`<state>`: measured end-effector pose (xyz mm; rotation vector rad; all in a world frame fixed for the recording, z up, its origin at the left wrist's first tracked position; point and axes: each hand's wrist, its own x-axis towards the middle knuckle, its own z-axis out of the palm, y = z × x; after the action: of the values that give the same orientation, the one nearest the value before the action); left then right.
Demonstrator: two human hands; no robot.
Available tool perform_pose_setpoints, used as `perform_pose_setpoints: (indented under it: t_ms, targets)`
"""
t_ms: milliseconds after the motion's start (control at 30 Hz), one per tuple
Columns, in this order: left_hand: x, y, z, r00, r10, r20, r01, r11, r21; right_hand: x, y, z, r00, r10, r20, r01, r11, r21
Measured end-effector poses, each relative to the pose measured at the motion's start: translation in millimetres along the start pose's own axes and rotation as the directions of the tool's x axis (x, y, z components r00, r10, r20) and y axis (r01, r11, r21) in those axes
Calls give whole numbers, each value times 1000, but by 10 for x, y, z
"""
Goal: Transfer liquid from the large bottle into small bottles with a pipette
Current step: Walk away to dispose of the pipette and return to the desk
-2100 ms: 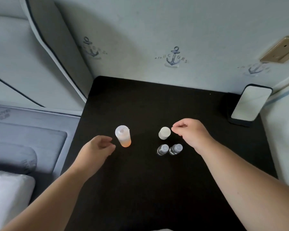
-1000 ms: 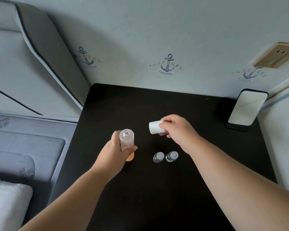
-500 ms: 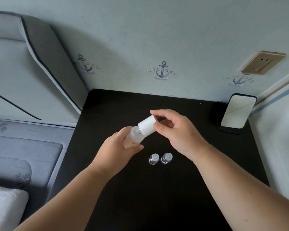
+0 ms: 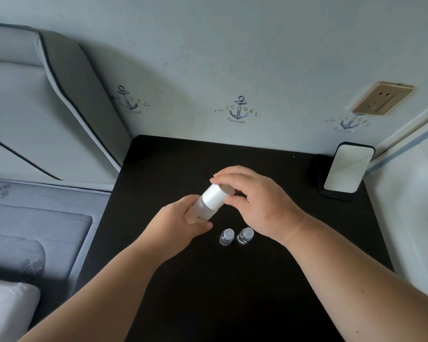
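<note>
My left hand grips the large frosted bottle by its body and holds it tilted above the black table. A white cap sits on the bottle's neck, and my right hand pinches that cap between thumb and fingers. Two small clear bottles stand side by side on the table just below both hands, neither touched. No pipette is in view.
A phone leans on a dark stand at the table's back right corner. A wall with a socket runs behind the table. A grey bed with a padded headboard borders the left edge.
My left hand picked the large bottle up off the table and tilted it. My right hand lifted the white cap from the table and brought it onto the bottle's neck.
</note>
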<state>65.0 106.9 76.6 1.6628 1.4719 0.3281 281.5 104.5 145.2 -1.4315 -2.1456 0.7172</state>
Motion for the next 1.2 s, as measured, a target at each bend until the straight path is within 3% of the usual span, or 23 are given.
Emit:
perform_pose_setpoints:
  t_ms: [167,367,467,633,800,933,1067,1200]
  targets:
    - [17,10,-74,998,13,64,-11,1000,-26,1,-9,-58,998,-9,55,11,1000,-24]
    - [-14,42,-55,999,17,34,-17,1000,11,59,-39,-8,986,164,-36,-167,980,-110]
    - [-28,80,-36,999,23,25,-24,1000,14,90,-62,61,967,238,-86,-243,969,-52]
    - [-30,99,-66,999,39,19,-40,999,7,-1,-48,43,984,174,44,-180,961,210]
    - [-35,77,-82,999,49,10,-49,999,10,-28,-9,-11,971,233,44,-236,969,70]
    - [-50,86,-72,998,56,10,-56,998,-1,-27,-28,-27,984,165,63,-173,974,149]
    - [-66,86,-85,999,46,22,-46,999,26,-24,-38,-26,974,227,22,-228,972,53]
    - [-73,71,-96,999,33,18,-33,999,28,-86,-17,-14,982,176,70,-186,969,161]
